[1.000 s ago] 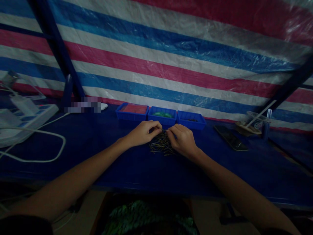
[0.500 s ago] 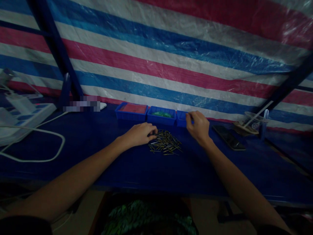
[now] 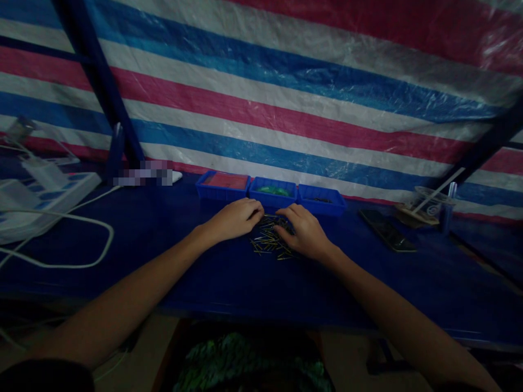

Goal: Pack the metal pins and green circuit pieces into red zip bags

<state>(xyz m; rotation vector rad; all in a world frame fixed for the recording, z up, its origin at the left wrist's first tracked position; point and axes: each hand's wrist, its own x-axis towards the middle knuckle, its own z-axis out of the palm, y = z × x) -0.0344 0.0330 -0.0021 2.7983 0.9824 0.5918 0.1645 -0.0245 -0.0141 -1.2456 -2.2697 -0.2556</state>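
A loose pile of thin metal rods (image 3: 267,240), some brass-coloured and some dark, lies on the blue table; they are too small to tell whether they are screws or drill bits. My left hand (image 3: 237,219) rests at the pile's left edge, its fingers pinched together, and a thin rod seems to stick out from the fingertips. Over the pile's right side is my right hand (image 3: 306,231), thumb and fingers apart, hiding some rods. Behind the hands stands a small blue bin (image 3: 321,208) with a few dark pieces in it.
Left of that bin stand a blue bin with green packets (image 3: 273,190) and one with a red block (image 3: 229,181). A phone (image 3: 386,230) and a clear cup (image 3: 427,202) lie to the right. A power strip (image 3: 77,190) and white cable (image 3: 110,234) are left.
My right hand has come from the right-hand bin down and left to the pile, and its fingers have opened. My left hand stays beside the pile.
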